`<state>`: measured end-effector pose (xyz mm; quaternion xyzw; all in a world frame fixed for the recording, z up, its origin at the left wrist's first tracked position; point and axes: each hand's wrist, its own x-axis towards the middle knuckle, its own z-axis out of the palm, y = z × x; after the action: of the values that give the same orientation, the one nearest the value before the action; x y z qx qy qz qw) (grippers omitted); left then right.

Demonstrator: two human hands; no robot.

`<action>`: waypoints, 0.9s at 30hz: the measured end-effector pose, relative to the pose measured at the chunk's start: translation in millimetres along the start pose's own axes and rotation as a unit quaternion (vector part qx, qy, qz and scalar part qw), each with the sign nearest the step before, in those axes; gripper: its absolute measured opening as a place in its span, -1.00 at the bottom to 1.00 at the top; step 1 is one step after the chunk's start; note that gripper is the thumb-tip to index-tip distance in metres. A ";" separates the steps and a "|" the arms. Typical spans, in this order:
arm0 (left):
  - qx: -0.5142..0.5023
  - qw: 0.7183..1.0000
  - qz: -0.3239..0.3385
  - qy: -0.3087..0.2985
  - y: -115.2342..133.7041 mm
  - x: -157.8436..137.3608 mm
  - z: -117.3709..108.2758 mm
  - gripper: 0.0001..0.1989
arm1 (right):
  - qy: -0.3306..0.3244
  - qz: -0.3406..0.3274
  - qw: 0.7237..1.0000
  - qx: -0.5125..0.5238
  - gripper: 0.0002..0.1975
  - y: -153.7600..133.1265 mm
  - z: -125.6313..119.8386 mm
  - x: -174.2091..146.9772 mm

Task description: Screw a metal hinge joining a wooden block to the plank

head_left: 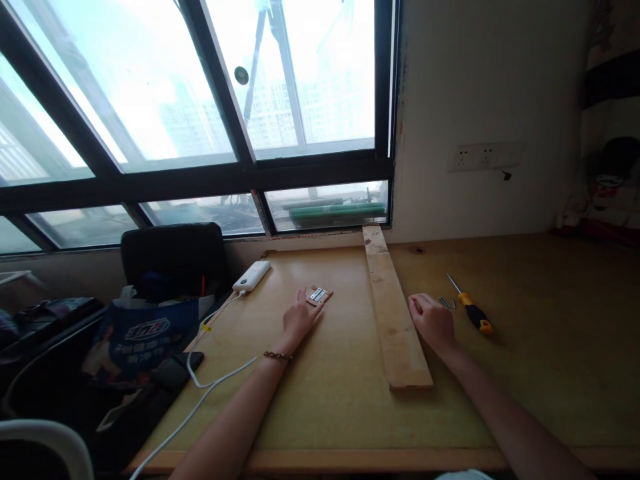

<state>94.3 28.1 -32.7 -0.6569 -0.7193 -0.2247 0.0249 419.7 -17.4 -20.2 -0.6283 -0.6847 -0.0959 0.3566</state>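
My left hand [299, 315] rests on the table, thumb and fingers around the near left side of a small metal hinge [319, 295]. The hinge has dark holes and lies on a thin brown backing. My right hand [434, 321] is curled closed at the right edge of a long wooden board [393, 310]. Whether its fingers press on the board's edge I cannot tell, and nothing shows in them. To the right of that hand lie several small screws [445, 303] and a screwdriver [473, 309] with a yellow and black handle.
A white power bank [253, 275] lies at the table's left edge, its white cable [200, 400] running toward me. Left of the table stand a black chair [173, 257] and a blue bag [145, 333]. Behind are a window and a wall with sockets [475, 157].
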 end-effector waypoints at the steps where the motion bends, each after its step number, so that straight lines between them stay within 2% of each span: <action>1: 0.012 1.000 -0.016 -0.011 -1.3 1.3 0.6 -0.33 | 0.005 0.000 1.000 0.004 -0.76 1.4 0.2 0.6; 3: 0.027 0.998 -0.037 -0.032 -2.6 2.5 2.5 -0.27 | 0.015 -0.001 1.000 0.012 -0.76 3.0 1.2 1.3; 7: 0.036 0.998 -0.049 -0.036 -3.5 2.0 5.6 -0.30 | 0.022 0.000 0.999 0.024 -0.77 3.1 4.8 1.1; 12: 0.000 1.000 -0.008 -0.015 -4.5 -3.0 4.7 -0.46 | 0.030 -0.012 0.998 0.063 -0.78 -0.4 3.5 0.4; 16: -0.026 0.999 0.035 -0.005 0.1 -11.5 7.7 -0.48 | 0.008 -0.025 0.986 0.164 -0.77 -25.5 -4.3 1.4; 18: -0.028 0.998 0.048 -0.004 3.3 -14.6 10.6 -0.45 | -0.039 -0.005 0.969 0.243 -0.77 -49.7 -3.9 1.5; 20: -0.029 0.998 0.054 0.002 5.5 -16.1 12.8 -0.43 | -0.114 0.054 0.933 0.336 -0.78 -78.1 4.4 1.6; 21: -0.030 0.998 0.056 0.005 6.2 -16.4 13.3 -0.44 | -0.164 0.096 0.901 0.390 -0.78 -92.3 12.1 2.0; 24: -0.034 0.997 0.065 0.014 7.0 -17.0 12.4 -0.45 | -0.266 0.233 0.783 0.511 -0.79 -127.7 45.4 6.4; 26: -0.034 0.997 0.072 0.012 7.5 -17.6 10.3 -0.46 | -0.310 0.284 0.690 0.590 -0.79 -141.9 69.5 13.4; 27: -0.032 0.997 0.073 0.008 8.0 -18.0 9.2 -0.47 | -0.319 0.284 0.668 0.609 -0.80 -145.7 79.8 18.5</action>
<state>106.8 14.9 -44.6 -0.7061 -0.6616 -0.2511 0.0259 255.8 15.5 -20.9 -0.4282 -0.4514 0.6546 0.4293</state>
